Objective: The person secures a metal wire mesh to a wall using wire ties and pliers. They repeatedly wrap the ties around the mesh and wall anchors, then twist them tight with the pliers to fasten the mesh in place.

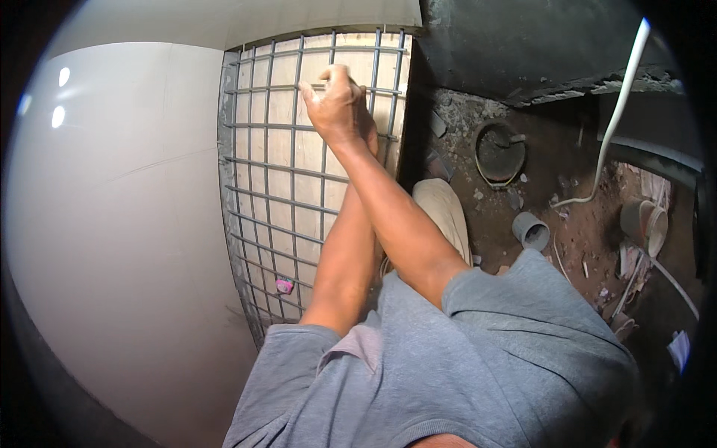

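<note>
A grid of steel reinforcing bars lies over a pale wooden board. Toward the grid's far right part, my right hand is closed with curled fingers close to a bar crossing. Whatever it may grip is too small or hidden to name. My forearms cross, the right one on top. Just behind the right wrist, my left hand shows only in part, and its fingers are hidden. Nearer to me, a small pink packet or spool rests on the bars.
A large smooth white panel flanks the grid on the left. Right of the board, rubble-strewn ground holds a dark round bucket, a grey cylindrical container and a beige container. A white cable hangs before the dark wall.
</note>
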Tool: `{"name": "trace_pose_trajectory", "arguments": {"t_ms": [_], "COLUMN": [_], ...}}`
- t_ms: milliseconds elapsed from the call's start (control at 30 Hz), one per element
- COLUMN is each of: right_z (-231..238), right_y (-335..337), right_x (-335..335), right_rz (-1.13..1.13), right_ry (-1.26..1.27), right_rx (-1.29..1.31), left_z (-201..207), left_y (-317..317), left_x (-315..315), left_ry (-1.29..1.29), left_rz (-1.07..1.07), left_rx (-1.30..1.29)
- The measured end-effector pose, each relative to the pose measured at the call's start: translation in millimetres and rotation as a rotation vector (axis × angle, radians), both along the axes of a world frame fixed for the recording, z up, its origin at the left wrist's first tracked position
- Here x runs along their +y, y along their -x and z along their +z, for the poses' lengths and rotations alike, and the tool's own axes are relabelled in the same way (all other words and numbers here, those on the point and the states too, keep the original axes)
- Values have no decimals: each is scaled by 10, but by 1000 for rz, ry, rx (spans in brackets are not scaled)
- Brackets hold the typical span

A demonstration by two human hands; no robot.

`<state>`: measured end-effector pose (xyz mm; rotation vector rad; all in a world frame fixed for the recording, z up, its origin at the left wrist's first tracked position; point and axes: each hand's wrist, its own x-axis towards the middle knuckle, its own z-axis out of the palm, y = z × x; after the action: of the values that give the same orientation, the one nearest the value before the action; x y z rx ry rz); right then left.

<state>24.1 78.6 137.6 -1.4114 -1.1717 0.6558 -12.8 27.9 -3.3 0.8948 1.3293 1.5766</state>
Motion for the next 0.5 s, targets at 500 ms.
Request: {"name": "trace_pose_trajectory", "arguments": {"t_ms": [500], "right_z": [109], "right_y": [21], "right_x": [-63], "right_rz": [260], "right_ry": [243], "right_rx": [106], "left_z": [1], "left_y": [86], "left_x": [-24], "left_ry": [89], "left_rz": [-43], "left_rx": [300]}}
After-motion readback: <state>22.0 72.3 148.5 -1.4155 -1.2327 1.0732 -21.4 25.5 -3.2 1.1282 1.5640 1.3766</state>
